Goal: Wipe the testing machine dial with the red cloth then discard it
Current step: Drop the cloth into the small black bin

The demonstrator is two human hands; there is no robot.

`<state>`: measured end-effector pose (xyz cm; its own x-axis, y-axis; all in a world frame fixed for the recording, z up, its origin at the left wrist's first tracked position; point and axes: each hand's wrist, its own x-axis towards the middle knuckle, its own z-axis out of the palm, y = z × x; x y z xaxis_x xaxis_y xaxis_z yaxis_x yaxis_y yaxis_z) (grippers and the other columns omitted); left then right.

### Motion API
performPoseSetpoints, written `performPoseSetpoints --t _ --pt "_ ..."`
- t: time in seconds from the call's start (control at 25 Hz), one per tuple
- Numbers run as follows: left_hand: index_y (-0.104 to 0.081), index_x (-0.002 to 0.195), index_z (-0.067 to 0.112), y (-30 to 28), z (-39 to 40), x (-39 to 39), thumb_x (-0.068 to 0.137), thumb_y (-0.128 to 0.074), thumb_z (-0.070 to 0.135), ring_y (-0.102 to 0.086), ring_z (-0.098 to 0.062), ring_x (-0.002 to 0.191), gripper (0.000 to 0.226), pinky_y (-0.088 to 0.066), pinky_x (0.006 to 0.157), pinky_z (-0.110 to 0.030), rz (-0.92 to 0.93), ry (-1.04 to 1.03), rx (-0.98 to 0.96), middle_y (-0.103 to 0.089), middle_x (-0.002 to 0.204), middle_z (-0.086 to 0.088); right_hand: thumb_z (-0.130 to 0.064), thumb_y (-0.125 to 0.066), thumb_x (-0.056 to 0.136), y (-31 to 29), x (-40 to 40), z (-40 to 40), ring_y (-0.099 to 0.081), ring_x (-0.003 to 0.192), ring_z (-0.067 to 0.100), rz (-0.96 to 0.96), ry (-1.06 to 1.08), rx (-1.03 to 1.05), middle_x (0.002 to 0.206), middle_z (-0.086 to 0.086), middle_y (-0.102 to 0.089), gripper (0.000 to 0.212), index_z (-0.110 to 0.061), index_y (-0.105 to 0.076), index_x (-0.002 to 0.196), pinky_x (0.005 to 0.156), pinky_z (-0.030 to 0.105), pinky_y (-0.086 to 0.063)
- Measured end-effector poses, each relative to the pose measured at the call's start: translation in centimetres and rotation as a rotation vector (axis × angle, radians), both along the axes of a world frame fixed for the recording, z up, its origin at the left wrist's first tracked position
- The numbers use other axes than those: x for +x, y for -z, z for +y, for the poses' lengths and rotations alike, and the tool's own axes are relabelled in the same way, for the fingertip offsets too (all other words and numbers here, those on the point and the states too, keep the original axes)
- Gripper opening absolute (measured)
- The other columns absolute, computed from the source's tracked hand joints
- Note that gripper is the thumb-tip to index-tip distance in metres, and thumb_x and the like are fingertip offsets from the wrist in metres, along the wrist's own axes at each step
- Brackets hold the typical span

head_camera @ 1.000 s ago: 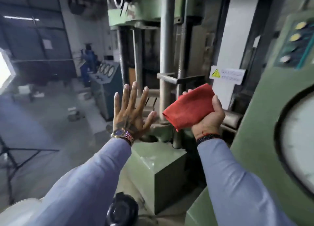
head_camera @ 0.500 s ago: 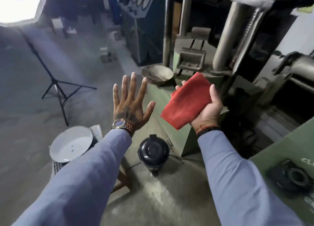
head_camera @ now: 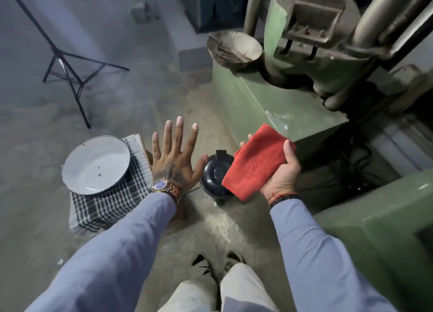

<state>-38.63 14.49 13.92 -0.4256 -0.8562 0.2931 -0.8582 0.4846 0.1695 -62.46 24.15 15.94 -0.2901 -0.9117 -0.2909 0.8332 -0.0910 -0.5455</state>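
My right hand (head_camera: 282, 173) holds a folded red cloth (head_camera: 256, 161) at mid-frame, thumb on top of it. The cloth hangs just above a small black lidded bin (head_camera: 214, 176) standing on the concrete floor. My left hand (head_camera: 174, 160) is spread flat with the fingers apart, holding nothing, just left of the bin. The green testing machine (head_camera: 276, 98) rises at the upper right, and its green console (head_camera: 386, 229) fills the lower right. The dial is out of view.
A white enamel bowl (head_camera: 96, 165) rests on a checkered cloth (head_camera: 107, 206) over a low stand at the left. A black tripod (head_camera: 68, 70) stands at the upper left. A dusty metal pan (head_camera: 234, 47) sits on the machine base. My shoes (head_camera: 218, 262) show below.
The view has tilted from the machine and dial down to the floor. The bin, bowl and my feet have come into sight. Both hands keep their pose, the cloth now over the bin.
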Motion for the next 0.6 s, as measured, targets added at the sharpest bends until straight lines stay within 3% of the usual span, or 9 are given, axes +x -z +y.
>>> performPoseSetpoints --t 0.2,0.32,0.6 --pt "-0.01 0.176 0.036 3.1 -1.4 -0.6 0.102 -0.037 0.068 0.002 -0.036 0.172 0.085 0.001 0.136 -0.065 -0.021 0.045 0.09 0.0 0.187 -0.006 -0.062 -0.043 0.105 3.6 -0.1 -1.0 -0.066 0.119 0.047 0.01 0.044 0.061 0.129 0.021 -0.069 0.069 -0.007 -0.081 0.12 0.108 0.062 -0.055" --pt "-0.009 0.176 0.036 4.3 -1.9 -1.7 0.102 -0.033 0.069 0.003 -0.036 0.172 0.085 0.002 0.136 -0.065 -0.038 0.052 0.126 0.0 0.187 -0.006 -0.063 -0.049 0.103 5.3 -0.5 -1.7 -0.063 0.126 0.05 0.001 0.05 0.101 0.133 0.024 -0.068 0.068 -0.007 -0.079 0.126 0.116 0.066 -0.048" --pt "-0.009 0.177 0.036 6.7 -3.5 -2.6 0.102 -0.027 0.071 0.004 -0.035 0.172 0.085 0.001 0.136 -0.065 -0.052 0.034 0.189 0.002 0.187 -0.006 -0.065 -0.054 0.101 9.3 -1.2 -2.4 -0.062 0.131 0.049 -0.02 0.029 0.173 0.148 0.026 -0.058 0.073 -0.004 -0.07 0.139 0.114 0.063 -0.051"
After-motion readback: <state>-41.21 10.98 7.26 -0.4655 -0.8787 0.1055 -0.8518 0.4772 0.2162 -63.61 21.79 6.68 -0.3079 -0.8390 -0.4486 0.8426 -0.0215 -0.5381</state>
